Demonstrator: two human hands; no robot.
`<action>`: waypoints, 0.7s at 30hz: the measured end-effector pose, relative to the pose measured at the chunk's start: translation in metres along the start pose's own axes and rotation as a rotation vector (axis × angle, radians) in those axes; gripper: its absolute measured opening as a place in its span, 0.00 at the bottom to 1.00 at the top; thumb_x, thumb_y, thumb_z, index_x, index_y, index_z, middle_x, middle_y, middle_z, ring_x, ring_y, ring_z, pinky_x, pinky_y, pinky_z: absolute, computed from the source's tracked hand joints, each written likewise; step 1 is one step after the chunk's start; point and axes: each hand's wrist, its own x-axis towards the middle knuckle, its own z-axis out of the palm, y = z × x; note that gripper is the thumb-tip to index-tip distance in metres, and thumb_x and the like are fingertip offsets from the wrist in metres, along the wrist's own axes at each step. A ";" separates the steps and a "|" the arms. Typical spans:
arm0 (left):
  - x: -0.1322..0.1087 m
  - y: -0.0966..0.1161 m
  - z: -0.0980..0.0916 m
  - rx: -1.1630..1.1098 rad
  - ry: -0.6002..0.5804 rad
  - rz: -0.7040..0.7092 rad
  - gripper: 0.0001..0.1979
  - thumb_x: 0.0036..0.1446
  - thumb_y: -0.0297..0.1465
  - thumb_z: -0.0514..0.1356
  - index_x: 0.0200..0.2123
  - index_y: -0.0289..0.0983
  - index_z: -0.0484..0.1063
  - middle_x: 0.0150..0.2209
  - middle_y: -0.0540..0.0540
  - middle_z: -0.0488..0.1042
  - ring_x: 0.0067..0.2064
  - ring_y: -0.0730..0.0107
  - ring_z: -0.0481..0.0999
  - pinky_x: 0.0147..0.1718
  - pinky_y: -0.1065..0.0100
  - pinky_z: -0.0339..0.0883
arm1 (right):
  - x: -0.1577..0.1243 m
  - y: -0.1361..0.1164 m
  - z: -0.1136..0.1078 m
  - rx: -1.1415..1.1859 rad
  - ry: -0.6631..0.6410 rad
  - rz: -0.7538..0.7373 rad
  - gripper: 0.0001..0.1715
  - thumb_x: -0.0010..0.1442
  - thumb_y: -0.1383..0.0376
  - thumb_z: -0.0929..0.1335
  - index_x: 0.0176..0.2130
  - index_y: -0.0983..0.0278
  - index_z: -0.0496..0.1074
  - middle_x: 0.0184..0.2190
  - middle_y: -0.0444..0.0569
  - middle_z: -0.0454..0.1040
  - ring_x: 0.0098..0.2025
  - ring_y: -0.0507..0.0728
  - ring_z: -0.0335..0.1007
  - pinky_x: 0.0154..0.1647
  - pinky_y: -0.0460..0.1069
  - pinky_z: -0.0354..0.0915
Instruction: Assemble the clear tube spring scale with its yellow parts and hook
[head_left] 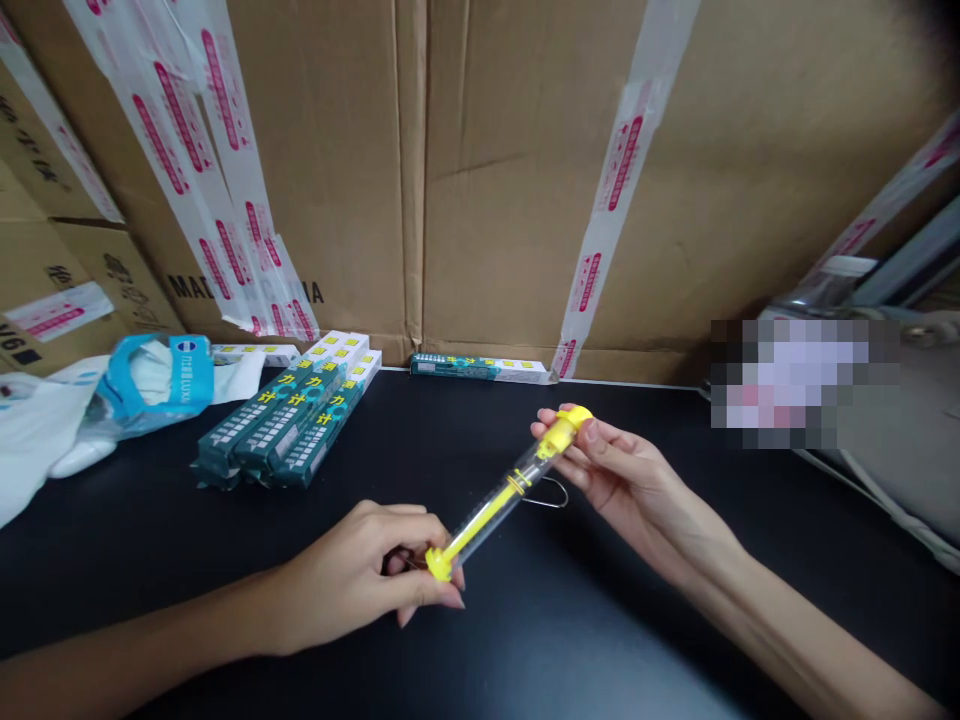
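A clear tubular spring scale (491,515) with yellow ends slants up to the right between my two hands, above the black table. My left hand (379,560) pinches its lower yellow end, and a thin bit of metal shows by those fingers. The yellow cap at the upper end is in the fingers of my right hand (630,475). Just behind the tube, below my right fingers, a bent metal wire hook (551,493) shows; whether it joins the scale I cannot tell.
Several green and white boxes (292,415) lie side by side at left, and a similar box (480,368) lies against the cardboard wall (510,200). A blue tissue pack (157,375) sits far left. At right are a grey bag (900,440) and a clear bottle (832,285).
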 end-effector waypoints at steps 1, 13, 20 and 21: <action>0.000 0.001 0.000 0.000 0.000 -0.003 0.08 0.59 0.35 0.64 0.33 0.35 0.77 0.30 0.52 0.74 0.23 0.79 0.71 0.23 0.78 0.61 | 0.000 0.000 0.000 0.002 -0.006 -0.005 0.11 0.55 0.64 0.77 0.41 0.62 0.82 0.45 0.50 0.83 0.49 0.58 0.80 0.53 0.49 0.74; 0.005 -0.009 -0.003 -0.232 0.129 0.019 0.18 0.66 0.39 0.57 0.55 0.36 0.68 0.24 0.54 0.72 0.28 0.71 0.68 0.32 0.69 0.58 | -0.003 -0.001 0.004 0.054 0.040 0.008 0.17 0.62 0.69 0.72 0.51 0.59 0.78 0.56 0.48 0.78 0.61 0.58 0.70 0.64 0.53 0.64; 0.008 -0.008 -0.002 -0.256 0.147 0.003 0.27 0.61 0.39 0.61 0.61 0.36 0.65 0.30 0.51 0.77 0.36 0.66 0.73 0.38 0.66 0.61 | 0.004 -0.003 -0.004 0.039 0.112 0.002 0.15 0.62 0.69 0.72 0.49 0.59 0.79 0.51 0.47 0.80 0.60 0.57 0.71 0.64 0.51 0.66; 0.009 -0.008 -0.002 -0.251 0.152 0.000 0.27 0.62 0.40 0.60 0.61 0.36 0.65 0.29 0.51 0.77 0.36 0.66 0.73 0.39 0.65 0.61 | 0.005 -0.003 -0.005 0.031 0.111 -0.001 0.14 0.62 0.69 0.72 0.48 0.59 0.79 0.51 0.47 0.80 0.60 0.58 0.71 0.64 0.51 0.66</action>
